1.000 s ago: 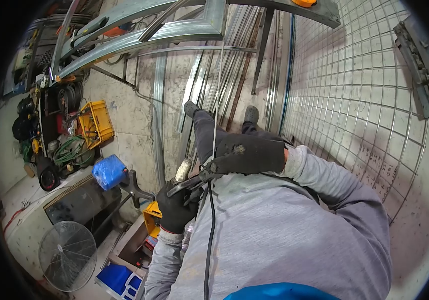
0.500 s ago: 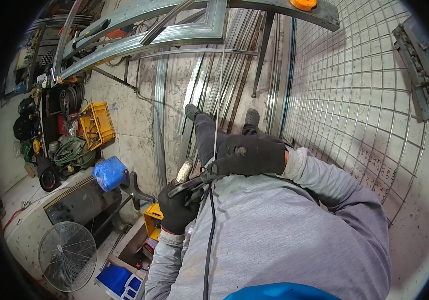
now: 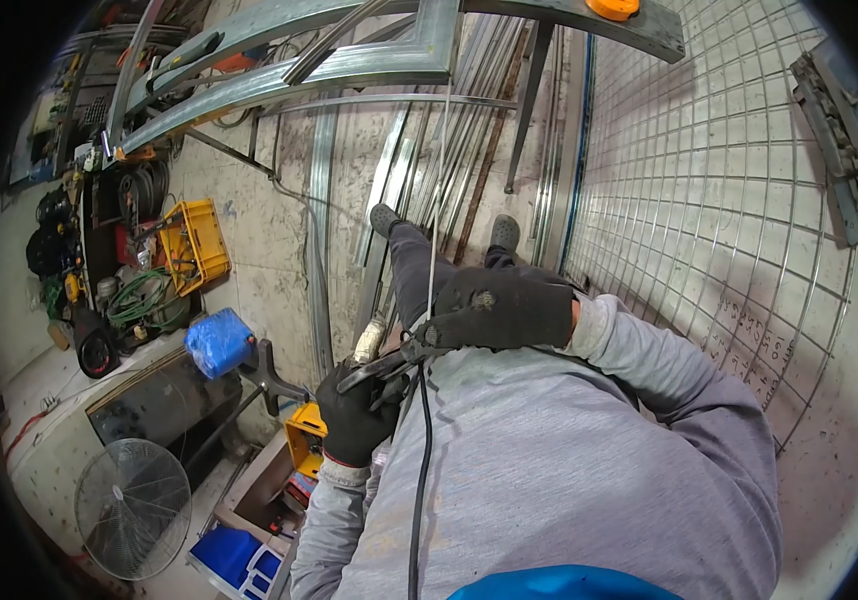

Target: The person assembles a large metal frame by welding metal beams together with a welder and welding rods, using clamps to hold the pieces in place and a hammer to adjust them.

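Observation:
My left hand (image 3: 356,418), in a dark glove, is closed around a dark grey metal tool (image 3: 377,370), slim and flat like pliers, held in front of my waist. From the other side my right hand (image 3: 497,308), gloved too, has its fingers curled at the tool's far end; I cannot tell exactly how they grip it. A thin pale line (image 3: 437,215) runs from the steel frame (image 3: 379,75) to the right fingers. Below them a black cord (image 3: 421,480) hangs over my grey shirt. Just above the left hand shows a pale wrapped cylinder (image 3: 370,342).
Long metal profiles (image 3: 479,120) lie on the floor around my feet. Wire mesh (image 3: 709,170) spreads along the right side. To the left are a yellow crate (image 3: 199,245), a blue plastic-wrapped block (image 3: 220,344) and a round fan (image 3: 134,510). An orange tape measure (image 3: 613,8) rests on the frame.
Both hands keep their hold and place. The view has shifted very slightly, with the surroundings moving a few pixels.

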Demonstrator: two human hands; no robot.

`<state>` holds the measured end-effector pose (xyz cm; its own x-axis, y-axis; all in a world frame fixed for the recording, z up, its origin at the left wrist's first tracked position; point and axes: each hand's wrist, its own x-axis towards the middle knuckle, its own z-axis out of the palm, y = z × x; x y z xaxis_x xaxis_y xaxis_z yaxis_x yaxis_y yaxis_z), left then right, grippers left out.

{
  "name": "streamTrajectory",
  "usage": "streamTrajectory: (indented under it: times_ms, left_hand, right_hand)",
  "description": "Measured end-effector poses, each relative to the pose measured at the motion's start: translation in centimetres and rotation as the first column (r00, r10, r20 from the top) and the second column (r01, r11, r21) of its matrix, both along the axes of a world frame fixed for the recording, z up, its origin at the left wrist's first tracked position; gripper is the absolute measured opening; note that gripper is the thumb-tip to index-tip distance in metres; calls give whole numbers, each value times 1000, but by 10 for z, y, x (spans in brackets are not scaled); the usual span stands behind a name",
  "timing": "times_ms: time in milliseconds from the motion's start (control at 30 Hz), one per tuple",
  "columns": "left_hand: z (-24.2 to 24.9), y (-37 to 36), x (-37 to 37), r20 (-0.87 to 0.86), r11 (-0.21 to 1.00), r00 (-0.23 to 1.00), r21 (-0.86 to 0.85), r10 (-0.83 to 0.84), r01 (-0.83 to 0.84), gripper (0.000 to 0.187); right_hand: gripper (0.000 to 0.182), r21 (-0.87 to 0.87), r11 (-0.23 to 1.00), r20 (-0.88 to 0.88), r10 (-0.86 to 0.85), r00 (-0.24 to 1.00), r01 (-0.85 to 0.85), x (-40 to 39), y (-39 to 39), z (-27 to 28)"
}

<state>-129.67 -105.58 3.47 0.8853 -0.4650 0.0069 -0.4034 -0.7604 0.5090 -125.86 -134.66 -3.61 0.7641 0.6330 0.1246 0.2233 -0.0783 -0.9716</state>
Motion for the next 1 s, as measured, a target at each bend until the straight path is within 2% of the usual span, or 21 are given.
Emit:
streamTrajectory:
  times_ms: [33, 133, 267, 333, 367, 400, 433, 467, 500, 533, 567, 633, 667, 700, 733, 767, 800, 833, 867, 933, 1000]
  left_hand:
    - [0, 0, 0, 1, 1000, 1000, 0, 1, -1, 22]
    - [2, -1, -1, 1, 999, 1000, 36, 7, -7, 21]
    - [1, -2, -1, 5, 1000, 1000, 10, 18, -18, 20]
    - [0, 0, -1, 8, 1000, 1000, 3, 18, -18, 20]
    - [0, 1, -1, 14, 1000, 1000, 23, 5, -5, 20]
    - [0, 1, -1, 21, 999, 1000, 43, -7, 7, 20]
    - [0, 1, -1, 22, 999, 1000, 44, -6, 5, 20]
    - [-1, 1, -1, 21, 999, 1000, 38, -9, 8, 20]
    - [-1, 0, -1, 19, 999, 1000, 32, -13, 12, 20]
    - [-1, 0, -1, 18, 999, 1000, 32, -12, 12, 20]
    - [-2, 1, -1, 19, 1000, 1000, 23, -6, 6, 19]
    - [-2, 1, -2, 20, 1000, 1000, 13, 0, -1, 19]
    - [-1, 1, -2, 18, 1000, 1000, 19, 3, -3, 19]
    - [-1, 1, -2, 15, 1000, 1000, 24, 5, -5, 20]
    - [-1, 1, -1, 16, 1000, 1000, 24, 5, -6, 20]
    - [-2, 1, -1, 11, 1000, 1000, 25, 8, -8, 20]
    - [-3, 1, -1, 6, 1000, 1000, 26, 11, -11, 20]
    - [-3, 1, -1, 6, 1000, 1000, 26, 11, -11, 20]
    - [-2, 0, -1, 4, 1000, 1000, 18, 16, -16, 21]
    - [-1, -2, -1, 1, 1000, 1000, 9, 20, -20, 21]
    - [0, -2, -1, 3, 1000, 1000, 7, 22, -22, 22]
  right_hand:
    - [25, 24, 999, -392, 41, 919, -34, 2, -3, 10]
    - [26, 172, 984, -188, 76, 979, -44, 4, 0, -1]
    - [28, 166, 984, -355, 3, 935, 59, -1, 3, -2]
    - [29, -51, 999, 199, -4, 980, 14, 0, 5, -5]
    - [29, -52, 999, 200, -3, 980, 13, 8, 0, 12]
    - [29, -8, 997, -244, 72, 967, -76, 16, -10, 33]
    - [29, 71, 988, -635, 151, 758, -137, 21, -14, 46]
    - [29, 71, 988, -634, 152, 758, -139, 15, -8, 27]
    - [28, 125, 992, -225, 50, 973, -22, 4, 4, -9]
    - [27, 224, 973, 221, -110, 969, 59, 6, 12, -10]
    - [27, 224, 973, 221, -109, 969, 59, 3, 10, -9]
    - [22, 115, 993, -379, 17, 925, 29, 0, 3, 1]
    - [22, 115, 993, -379, 18, 925, 28, 2, 3, -2]
    - [21, 61, 998, 51, -27, 998, 24, 5, 3, -7]
    - [21, 11, 999, 472, -43, 880, 43, 7, 3, -7]
    - [21, 11, 999, 472, -43, 880, 43, 7, 1, -5]
    - [21, 38, 999, 145, 7, 989, -12, 5, 0, -1]
    - [22, 81, 995, -197, 71, 978, -55, 4, -1, 2]
    - [22, 82, 995, -197, 71, 978, -56, 2, 0, 0]
    - [22, 302, 949, -594, 111, 797, 92, -4, 4, -8]
    - [22, 367, 923, -558, 117, 822, 118, -7, 6, -12]
